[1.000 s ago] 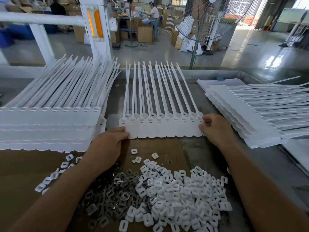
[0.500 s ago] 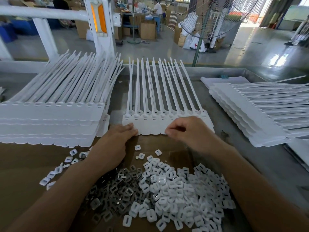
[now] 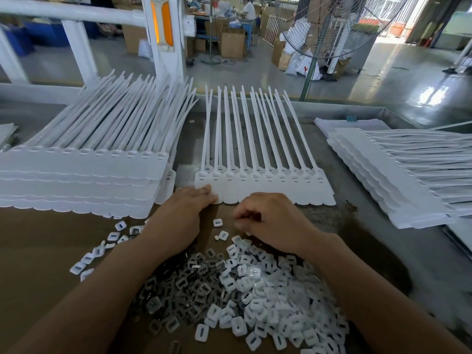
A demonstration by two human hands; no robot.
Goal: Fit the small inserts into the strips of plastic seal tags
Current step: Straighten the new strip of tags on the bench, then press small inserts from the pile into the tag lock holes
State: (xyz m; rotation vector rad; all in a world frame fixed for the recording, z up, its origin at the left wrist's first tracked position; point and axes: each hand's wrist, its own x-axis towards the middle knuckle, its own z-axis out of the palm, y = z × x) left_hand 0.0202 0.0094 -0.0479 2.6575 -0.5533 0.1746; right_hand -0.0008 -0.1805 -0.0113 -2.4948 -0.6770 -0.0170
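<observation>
Insert pick at risk of fumble

Strip of tags lies mid tabletop, L hand flat, grip apart, pinning its near-left corner. R hand curled over inserts at near edge; can't tell if it holds one. Loose pinch could drop it; strip may slide.

The right hand curls over, hiding whatever its fingertips pinch. The left forearm covers part of the grey insert pile. The right tag stack runs off the frame's right edge.
</observation>
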